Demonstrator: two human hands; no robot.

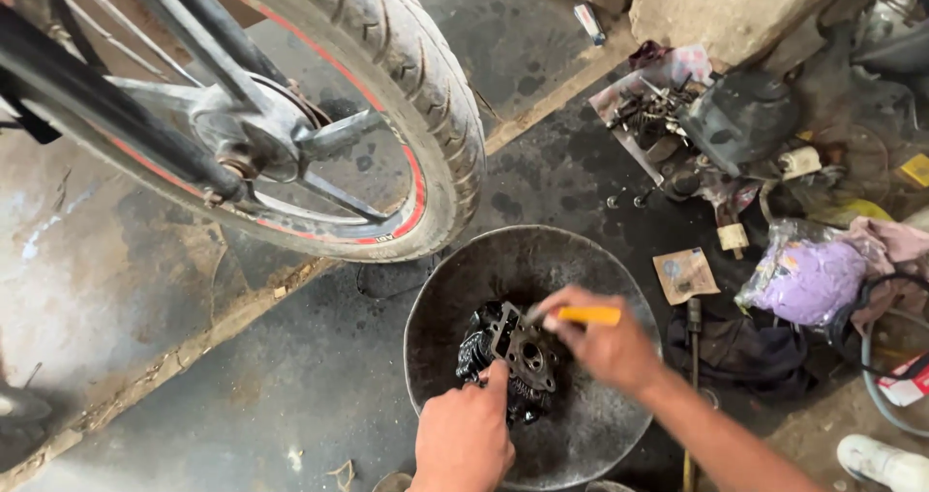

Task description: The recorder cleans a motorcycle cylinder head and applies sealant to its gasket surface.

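A person crouches over a greasy workshop floor, seen from above. Far to the upper left of the hands, a motorcycle wheel (290, 115) with a red-striped rim and treaded tyre stands well apart from the work. Directly beneath the hands sits a wide, blackened metal basin (581, 424). The left hand (464, 439) reaches in from the bottom edge, its fingers closed around the lower side of a dark, finned engine part (513, 357), steadying it inside the basin. The right hand (605, 342), just to the right and slightly above, is closed on a yellow-handled brush (585, 315), whose working end meets the top face of the part. The part's flat face with its round opening looks somewhat bare, while the fins below remain black and oily, so the cleaning appears to be partly done, with plenty of grime left. To the right of the right hand, past the basin rim, lie a small brown packet (685, 275), a dark rag (745, 352) and a purple plastic bag (808, 279). Farther up sits a heap of bolts and oily parts (668, 115).
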